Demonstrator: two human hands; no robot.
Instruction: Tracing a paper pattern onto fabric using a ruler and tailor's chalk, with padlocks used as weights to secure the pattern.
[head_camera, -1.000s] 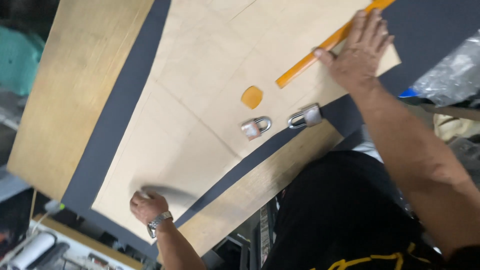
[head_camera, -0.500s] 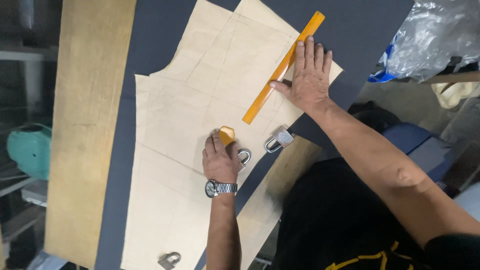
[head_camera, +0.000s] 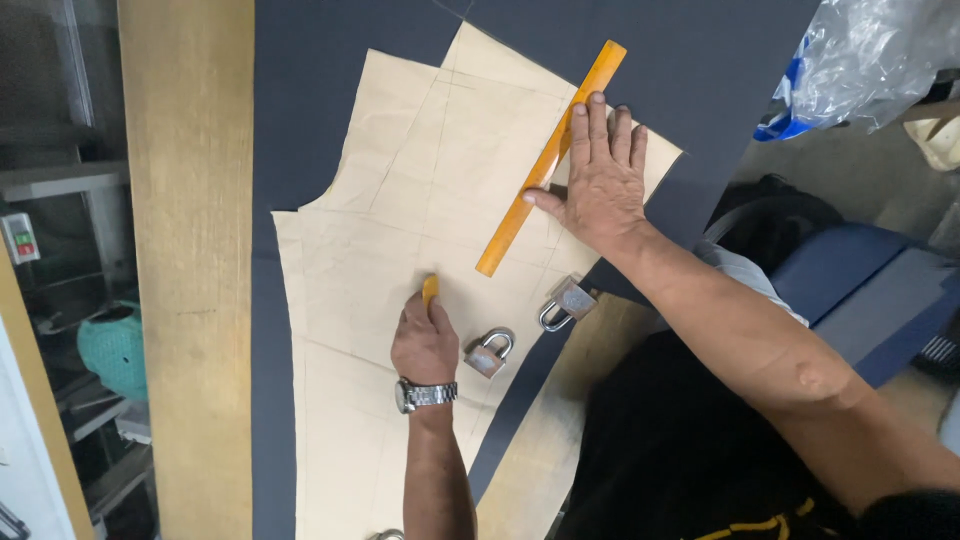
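Note:
A beige paper pattern (head_camera: 390, 210) lies flat on dark fabric (head_camera: 330, 60) over a wooden table (head_camera: 185, 250). My left hand (head_camera: 424, 343), with a metal wristwatch, grips a small orange piece of chalk (head_camera: 430, 288) with its tip on the paper. My right hand (head_camera: 597, 180) presses flat, fingers spread, on a long orange ruler (head_camera: 548, 160) that lies diagonally across the pattern. Two padlocks (head_camera: 489, 354) (head_camera: 566, 303) rest on the pattern's near edge as weights, just right of my left hand.
A third padlock (head_camera: 385, 536) peeks in at the bottom edge. A crumpled clear plastic bag (head_camera: 870, 60) sits at the top right. A teal object (head_camera: 115, 345) and shelves stand left of the table. A blue seat (head_camera: 870, 290) is at right.
My left hand has picked up the orange chalk from beside the padlocks and slid it left onto the paper. The right hand stays on the ruler. The view has shifted.

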